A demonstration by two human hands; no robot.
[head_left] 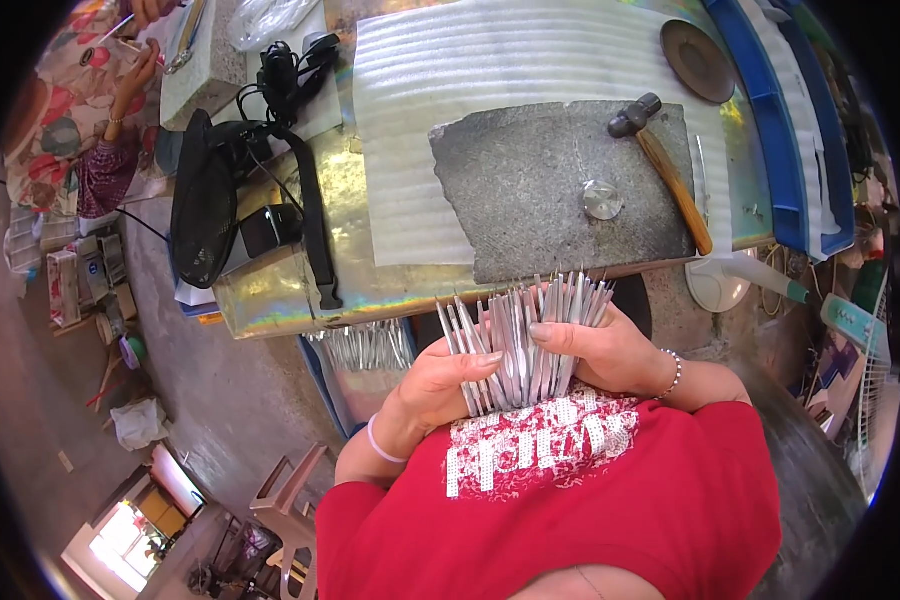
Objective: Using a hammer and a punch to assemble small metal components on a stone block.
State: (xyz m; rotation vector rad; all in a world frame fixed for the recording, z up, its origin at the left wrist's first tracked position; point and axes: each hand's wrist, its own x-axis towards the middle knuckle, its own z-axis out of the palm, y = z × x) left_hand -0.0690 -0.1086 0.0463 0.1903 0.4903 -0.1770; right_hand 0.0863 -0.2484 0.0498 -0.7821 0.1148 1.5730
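Note:
Both my hands hold one fanned bundle of several thin silver metal tweezers (523, 340), tips pointing up, close to my chest. My left hand (440, 385) grips the left side of the bundle from below, thumb across the front. My right hand (602, 350) wraps the right side, its fingers laid over the strips. The bundle is just in front of the workbench edge (270, 305).
On the bench lie a dark stone slab (530, 200) with a small round metal disc (602, 199), a wooden-handled hammer (670, 170), white foam sheet (410, 120) and a black fan (205, 200). More tweezers (365, 345) fill a bin below. Another person (110, 90) sits far left.

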